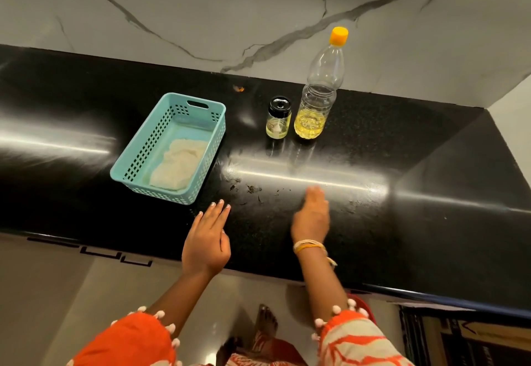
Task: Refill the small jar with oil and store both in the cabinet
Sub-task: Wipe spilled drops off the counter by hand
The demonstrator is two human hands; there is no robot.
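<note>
Hovering over the black counter, left hand and blurred right hand both loose-fingered, holding nothing, small jar touching oil bottle beyond right hand, blue basket beyond left hand.

no readable text, bare oil bottle without label, small jar unmarked

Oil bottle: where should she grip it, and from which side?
Grip the oil bottle round its ribbed lower body, coming from the right with the right hand. It stands upright and tall, the small jar crowds its left, and the capped neck is narrow and top-heavy to hold.
</note>
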